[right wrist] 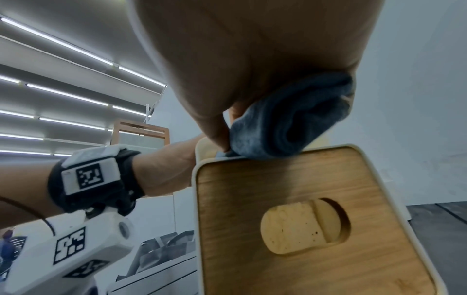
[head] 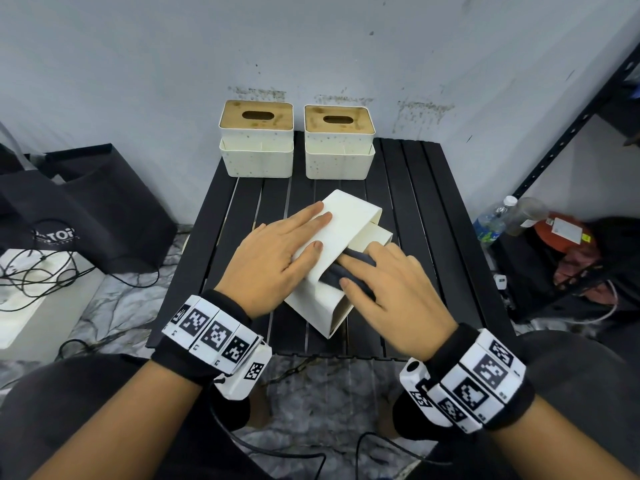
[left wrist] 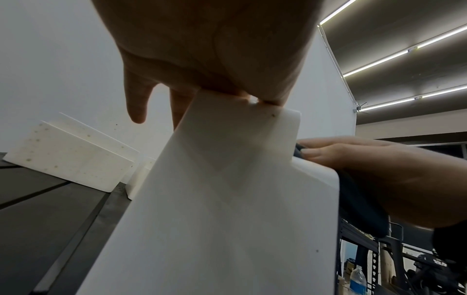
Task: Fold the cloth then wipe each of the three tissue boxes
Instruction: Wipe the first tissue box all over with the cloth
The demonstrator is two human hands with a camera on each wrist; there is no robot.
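Cloth (head: 349, 271), soft and bunched, is pinched under the right hand (head: 391, 292); left hand (head: 277, 258) lies flat, steadying the light, stiff tipped box (head: 346, 220) mid-bench (head: 433, 202).

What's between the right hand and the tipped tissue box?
The folded dark cloth lies under the right hand, pressed against the tipped tissue box; clearest in the right wrist view.

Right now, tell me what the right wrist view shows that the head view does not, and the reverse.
Only the right wrist view shows the tipped tissue box's wooden lid with its oval slot. Only the head view shows the two upright tissue boxes at the back of the black table. Both show the right hand pressing the folded dark cloth on the tipped box and the left hand steadying it.
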